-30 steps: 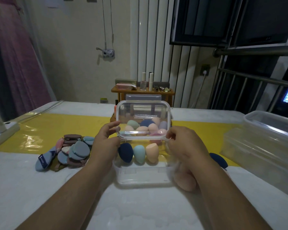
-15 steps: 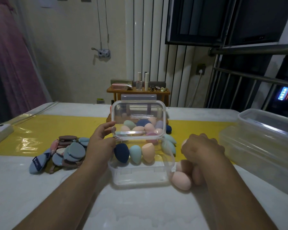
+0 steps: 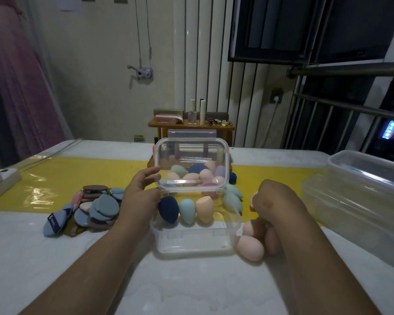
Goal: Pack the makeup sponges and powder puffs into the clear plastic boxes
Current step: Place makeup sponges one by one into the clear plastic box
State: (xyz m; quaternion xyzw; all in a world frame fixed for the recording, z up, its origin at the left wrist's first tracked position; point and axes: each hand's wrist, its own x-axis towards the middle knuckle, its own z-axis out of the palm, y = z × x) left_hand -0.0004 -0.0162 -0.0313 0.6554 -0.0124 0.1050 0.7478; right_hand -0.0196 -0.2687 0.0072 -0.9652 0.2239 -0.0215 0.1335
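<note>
A small clear plastic box point(image 3: 191, 245) sits in front of me with its lid point(image 3: 191, 155) standing upright. Inside the base lie a dark blue sponge point(image 3: 168, 209), a teal sponge point(image 3: 187, 211) and a peach sponge point(image 3: 204, 209). My left hand point(image 3: 141, 196) grips the lid's left edge near the hinge. My right hand point(image 3: 274, 202) is curled to the right of the box, and a pink sponge point(image 3: 252, 197) peeks out of its fingers. Below it lie loose pink sponges point(image 3: 250, 247). More sponges point(image 3: 205, 176) show through the lid. Powder puffs point(image 3: 98, 208) are piled at the left.
Two teal sponges point(image 3: 233, 200) lie just right of the box's back corner. Large clear plastic containers point(image 3: 362, 196) stand at the right. A yellow runner point(image 3: 55, 178) crosses the white table. A wooden side table point(image 3: 191, 126) with bottles stands beyond the far edge.
My right hand has left the box's right side and moved right over the loose sponges, curling round a pink one. My left hand stays on the lid.
</note>
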